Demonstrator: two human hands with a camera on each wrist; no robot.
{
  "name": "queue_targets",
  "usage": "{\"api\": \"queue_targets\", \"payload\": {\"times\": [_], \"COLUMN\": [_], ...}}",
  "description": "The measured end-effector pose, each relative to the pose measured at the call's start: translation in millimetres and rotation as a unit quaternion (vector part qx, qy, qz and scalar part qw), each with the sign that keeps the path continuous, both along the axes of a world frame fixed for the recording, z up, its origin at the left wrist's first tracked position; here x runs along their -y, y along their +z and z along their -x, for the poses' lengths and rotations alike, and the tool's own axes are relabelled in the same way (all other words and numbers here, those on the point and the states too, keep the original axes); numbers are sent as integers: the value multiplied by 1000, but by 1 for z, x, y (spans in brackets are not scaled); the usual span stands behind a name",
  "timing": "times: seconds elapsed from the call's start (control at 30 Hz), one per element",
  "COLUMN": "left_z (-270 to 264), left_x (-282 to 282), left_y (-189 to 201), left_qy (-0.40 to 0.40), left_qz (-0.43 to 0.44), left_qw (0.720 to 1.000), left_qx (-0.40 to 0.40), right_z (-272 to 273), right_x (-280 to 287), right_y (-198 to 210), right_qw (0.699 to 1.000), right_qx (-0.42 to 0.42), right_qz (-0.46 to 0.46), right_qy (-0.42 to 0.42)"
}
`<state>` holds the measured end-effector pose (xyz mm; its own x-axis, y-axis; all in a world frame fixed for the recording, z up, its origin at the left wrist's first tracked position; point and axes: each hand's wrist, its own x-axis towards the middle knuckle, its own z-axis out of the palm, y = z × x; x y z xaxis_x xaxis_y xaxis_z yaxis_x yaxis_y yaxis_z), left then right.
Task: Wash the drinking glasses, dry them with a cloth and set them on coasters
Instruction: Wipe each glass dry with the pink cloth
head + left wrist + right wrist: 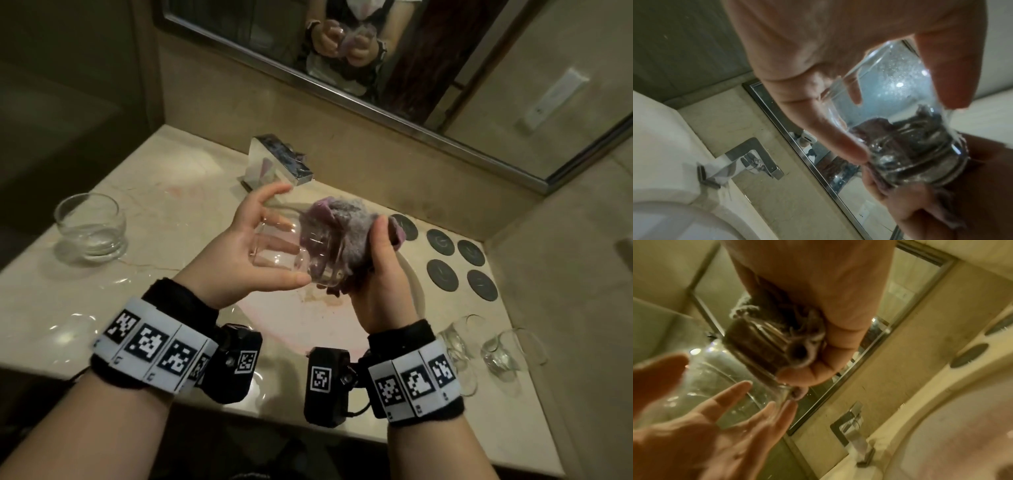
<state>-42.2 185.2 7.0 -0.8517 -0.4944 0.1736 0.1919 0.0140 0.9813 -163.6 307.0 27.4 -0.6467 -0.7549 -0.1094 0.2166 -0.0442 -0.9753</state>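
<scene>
Five dark round coasters (459, 260), a clear glass bowl (90, 224) and two tipped glasses (479, 346) are being held up by the marble counter (164, 205)

Four clear drinking glasses: one (89, 224) left of the round white sink (298, 325), one (291, 246) above it, two (459, 346) (507, 353) right. Five round dark coasters (442, 274) beyond those. One crumpled purple-grey cloth (342, 236).
</scene>
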Motion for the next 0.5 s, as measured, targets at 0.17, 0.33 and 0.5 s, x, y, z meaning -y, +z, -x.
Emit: {"api": "queue_targets", "payload": {"times": [0.17, 0.33, 0.5], "left_z": [4, 18, 32], "left_x": [-11, -27, -35], "left_y": [-5, -6, -6], "left_qy": [15, 68, 132], "left_qz": [-120, -187, -264], "left_qw": [991, 976, 951], "left_qx": [-63, -89, -93], "right_z": [5, 9, 9], "right_x": [0, 3, -2], "right_y": [12, 10, 11], "right_qw": [998, 994, 993], "right_qx": [-41, -83, 4], "right_qz": [1, -65, -113], "right_qy": [41, 30, 19]}}
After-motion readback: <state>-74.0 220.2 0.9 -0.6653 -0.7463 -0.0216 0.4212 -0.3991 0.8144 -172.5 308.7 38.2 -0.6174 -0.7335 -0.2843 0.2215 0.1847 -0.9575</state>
